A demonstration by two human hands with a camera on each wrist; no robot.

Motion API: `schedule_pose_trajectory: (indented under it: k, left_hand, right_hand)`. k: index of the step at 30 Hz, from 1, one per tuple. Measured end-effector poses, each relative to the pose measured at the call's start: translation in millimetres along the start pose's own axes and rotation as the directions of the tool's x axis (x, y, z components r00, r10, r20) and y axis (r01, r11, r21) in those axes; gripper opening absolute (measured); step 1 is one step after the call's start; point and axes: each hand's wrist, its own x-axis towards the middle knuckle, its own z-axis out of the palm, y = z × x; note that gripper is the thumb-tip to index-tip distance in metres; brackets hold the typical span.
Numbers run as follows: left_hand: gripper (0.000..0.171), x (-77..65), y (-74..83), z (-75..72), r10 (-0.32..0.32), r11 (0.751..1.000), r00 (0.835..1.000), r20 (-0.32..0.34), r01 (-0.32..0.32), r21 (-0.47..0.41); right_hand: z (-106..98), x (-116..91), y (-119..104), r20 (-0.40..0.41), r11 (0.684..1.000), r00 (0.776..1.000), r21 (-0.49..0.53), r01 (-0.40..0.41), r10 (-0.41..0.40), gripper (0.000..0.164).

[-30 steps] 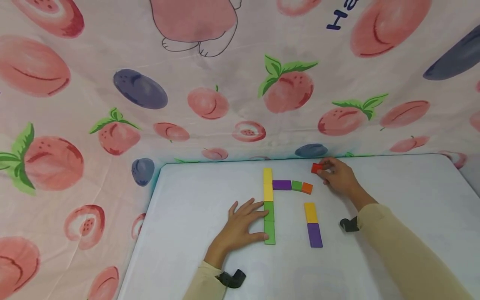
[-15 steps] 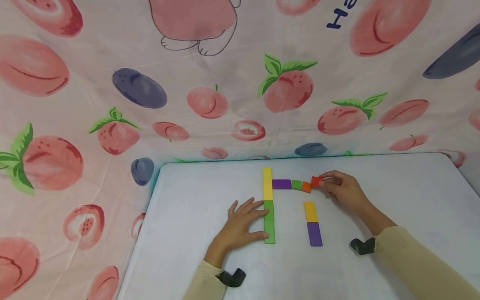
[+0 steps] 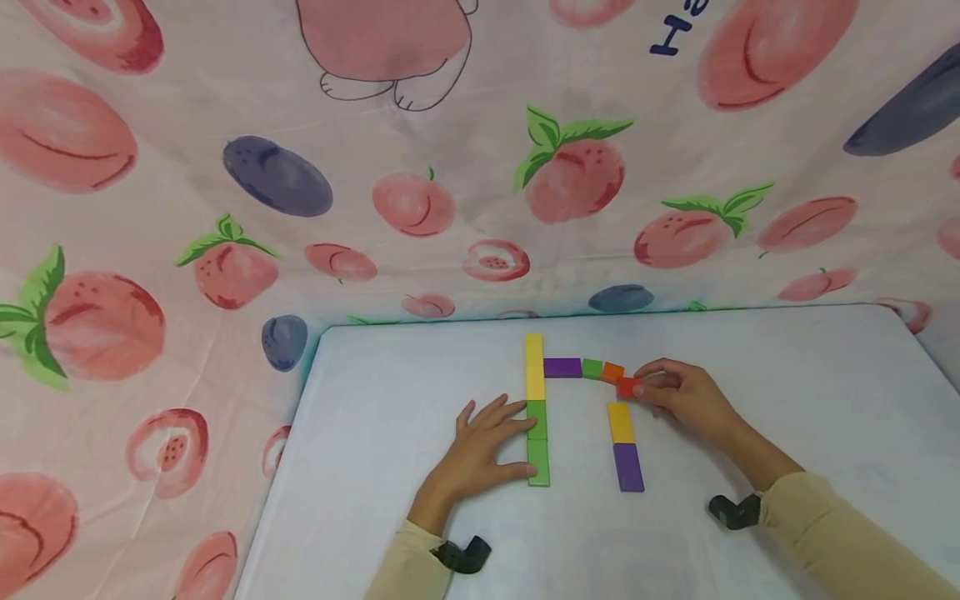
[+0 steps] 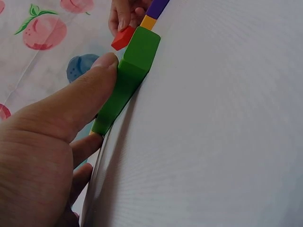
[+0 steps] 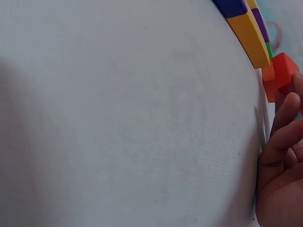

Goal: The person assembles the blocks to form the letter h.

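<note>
In the head view my right hand (image 3: 693, 400) pinches a small red block (image 3: 627, 387) between thumb and fingertips. It sits just below the orange block (image 3: 612, 372) and above the yellow-orange block (image 3: 621, 423), which has a purple block (image 3: 628, 467) under it. My left hand (image 3: 480, 454) lies spread, its thumb and a fingertip touching two green blocks (image 3: 537, 457) at the foot of a column. Yellow blocks (image 3: 535, 367) continue that column upward. The right wrist view shows the red block (image 5: 285, 71) beside the orange one.
A purple block (image 3: 562, 367) and a small green block (image 3: 592, 369) run from the column toward the orange block. Everything lies on a white table (image 3: 360, 467). A fruit-printed cloth (image 3: 420, 150) hangs behind and to the left.
My right hand has brought the red block down from the table's back edge, past the orange block's right side, to just above the yellow-orange block. The left hand has stayed put.
</note>
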Motion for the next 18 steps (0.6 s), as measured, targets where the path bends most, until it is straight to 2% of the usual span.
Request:
schedule_pose_trajectory:
  k: [18]
  left_hand:
    - [0.068,-1.0,-1.1,0.2,-0.001,1.000,1.000,0.002,0.001,0.009]
  right_hand:
    - [6.8,0.0,-9.0,0.017,0.996,1.000,-0.083,-0.018,0.019,0.041]
